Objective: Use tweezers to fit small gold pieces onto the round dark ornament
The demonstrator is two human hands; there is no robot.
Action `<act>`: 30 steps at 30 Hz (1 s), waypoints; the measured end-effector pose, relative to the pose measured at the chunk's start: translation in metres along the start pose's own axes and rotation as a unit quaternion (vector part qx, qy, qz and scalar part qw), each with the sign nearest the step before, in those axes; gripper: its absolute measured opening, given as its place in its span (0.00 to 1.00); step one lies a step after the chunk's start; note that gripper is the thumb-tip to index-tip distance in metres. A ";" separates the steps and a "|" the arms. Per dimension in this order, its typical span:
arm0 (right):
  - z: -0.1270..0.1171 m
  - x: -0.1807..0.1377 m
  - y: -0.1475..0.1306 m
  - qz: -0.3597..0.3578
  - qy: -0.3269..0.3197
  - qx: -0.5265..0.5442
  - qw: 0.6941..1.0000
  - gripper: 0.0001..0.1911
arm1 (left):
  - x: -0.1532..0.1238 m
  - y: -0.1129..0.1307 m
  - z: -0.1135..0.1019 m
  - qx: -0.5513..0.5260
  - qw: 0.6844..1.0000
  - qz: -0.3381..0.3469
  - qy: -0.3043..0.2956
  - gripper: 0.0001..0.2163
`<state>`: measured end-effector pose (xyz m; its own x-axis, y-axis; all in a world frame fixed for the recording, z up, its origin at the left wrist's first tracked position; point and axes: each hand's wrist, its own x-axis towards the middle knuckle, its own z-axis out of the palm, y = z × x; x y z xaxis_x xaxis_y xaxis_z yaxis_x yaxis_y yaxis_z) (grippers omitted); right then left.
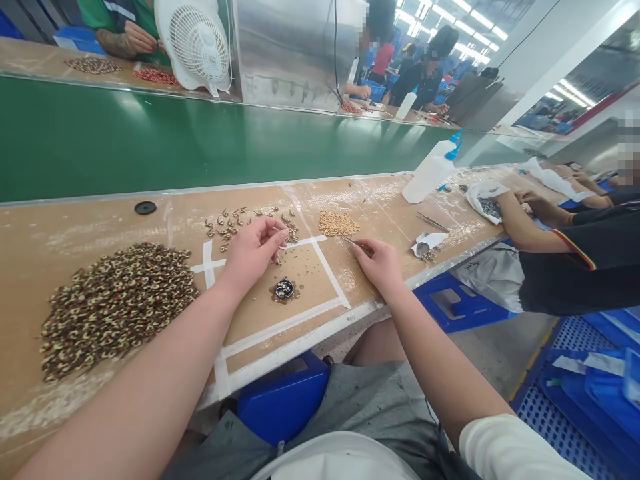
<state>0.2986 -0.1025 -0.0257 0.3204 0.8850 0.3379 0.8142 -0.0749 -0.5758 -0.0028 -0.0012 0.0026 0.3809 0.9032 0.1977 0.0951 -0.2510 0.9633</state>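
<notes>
My left hand [254, 248] hovers over a white tape square [320, 257] on the brown bench, its fingers pinched together on a tiny part I cannot make out. My right hand [381, 263] rests on the square's right side, closed on thin metal tweezers [351, 241] that point toward a pile of small beige beads [339, 223]. A scatter of small metal pieces [235, 223] lies just beyond my left hand. A small round dark dish [285, 289] sits inside the square, below my left hand.
A large heap of brown spotted pieces [113, 303] lies at left. A green conveyor belt [200, 140] runs behind the bench. White squeeze bottles [433, 170] stand at right, beside a co-worker's arm [525, 230]. A white fan [195, 43] and blue bins [453, 303] are nearby.
</notes>
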 end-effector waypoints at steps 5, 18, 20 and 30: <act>0.002 0.003 0.000 -0.007 0.002 -0.009 1.000 0.15 | 0.000 -0.002 0.000 -0.008 1.000 -0.008 -0.005 0.10; 0.008 0.001 -0.035 -0.034 0.020 0.135 0.990 0.15 | 0.003 -0.001 0.004 -0.096 0.994 -0.041 -0.036 0.11; 0.014 0.006 -0.058 -0.056 0.012 0.171 0.984 0.15 | 0.004 0.000 0.003 -0.141 0.989 -0.044 -0.026 0.14; 0.062 0.028 -0.088 -0.114 -0.031 0.259 0.959 0.19 | 0.008 -0.009 -0.004 -0.237 0.966 -0.094 -0.027 0.19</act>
<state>0.2062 -0.0432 -0.0118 0.1201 0.8782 0.4630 0.5050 0.3475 -0.7901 -0.0047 0.0097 -0.0036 0.4467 0.8946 0.0129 -0.2603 0.1162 0.9585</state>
